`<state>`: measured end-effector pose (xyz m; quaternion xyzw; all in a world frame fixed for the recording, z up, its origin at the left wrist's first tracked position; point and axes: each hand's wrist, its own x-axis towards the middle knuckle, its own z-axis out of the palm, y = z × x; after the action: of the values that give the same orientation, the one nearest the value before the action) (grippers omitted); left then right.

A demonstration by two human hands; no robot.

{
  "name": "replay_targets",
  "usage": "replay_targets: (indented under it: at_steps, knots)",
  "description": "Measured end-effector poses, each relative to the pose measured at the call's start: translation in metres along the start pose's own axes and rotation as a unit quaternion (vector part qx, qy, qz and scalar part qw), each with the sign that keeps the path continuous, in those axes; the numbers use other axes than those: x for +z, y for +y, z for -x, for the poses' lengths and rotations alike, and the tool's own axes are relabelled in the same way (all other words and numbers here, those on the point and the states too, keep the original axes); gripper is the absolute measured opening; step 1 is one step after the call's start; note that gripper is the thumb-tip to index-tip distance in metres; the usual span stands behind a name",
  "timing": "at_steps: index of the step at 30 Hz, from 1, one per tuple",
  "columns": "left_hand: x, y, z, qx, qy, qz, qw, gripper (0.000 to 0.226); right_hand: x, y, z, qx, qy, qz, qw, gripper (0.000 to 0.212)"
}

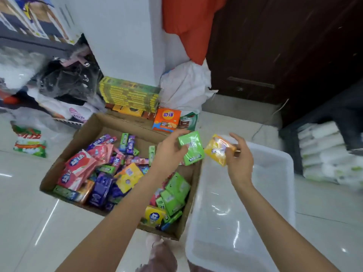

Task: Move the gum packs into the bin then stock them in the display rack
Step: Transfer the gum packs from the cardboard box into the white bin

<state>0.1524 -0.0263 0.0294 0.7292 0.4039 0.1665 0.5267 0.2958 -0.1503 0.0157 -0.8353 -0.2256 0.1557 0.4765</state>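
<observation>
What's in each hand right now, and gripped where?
Left hand holds a green gum pack by its left edge. Right hand holds a yellow gum pack by its right end, over the white bin.

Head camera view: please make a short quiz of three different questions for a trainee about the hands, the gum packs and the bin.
1. True or false: the left hand holds a green gum pack.
2. Which colour is the pack in the right hand? A) purple B) yellow C) pink
3. Fill in: most gum packs lie in the ______, to the left of the clear plastic bin.

Key:
1. True.
2. B, the yellow gum pack.
3. Cardboard box.
</observation>
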Motion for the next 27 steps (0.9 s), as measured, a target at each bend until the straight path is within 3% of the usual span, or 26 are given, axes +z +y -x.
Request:
replay_targets:
  at_steps: [4,8,14,17,20,23,27]
  knots:
    - [0.090,0.017,-0.004,-0.005,-0.064,-0.053,0.997,0.036,-0.050,0.061,-0.012,0.083,-0.018,0.028,0.996,0.034]
    - [0.161,0.004,-0.003,-0.042,-0.065,-0.113,0.991,0.035,-0.075,0.105,-0.022,0.116,-0.053,0.050,0.990,0.039]
    - [0.208,-0.013,-0.015,-0.135,-0.057,-0.244,0.959,0.058,-0.082,0.144,-0.040,0.093,-0.227,0.144,0.959,0.050]
    - [0.214,-0.010,-0.004,-0.116,-0.091,-0.306,0.941,0.063,-0.090,0.146,-0.041,0.089,-0.272,0.193,0.938,0.052]
    - [0.204,0.001,0.014,-0.049,-0.081,-0.250,0.964,0.051,-0.089,0.131,-0.034,0.055,-0.272,0.158,0.948,0.044]
    - [0.173,0.012,0.030,0.008,-0.026,-0.203,0.979,0.036,-0.073,0.100,-0.026,0.012,-0.282,0.125,0.951,0.037]
    - [0.112,0.007,0.053,-0.025,0.071,-0.173,0.982,0.026,-0.039,0.049,-0.008,-0.059,-0.313,0.064,0.946,0.034]
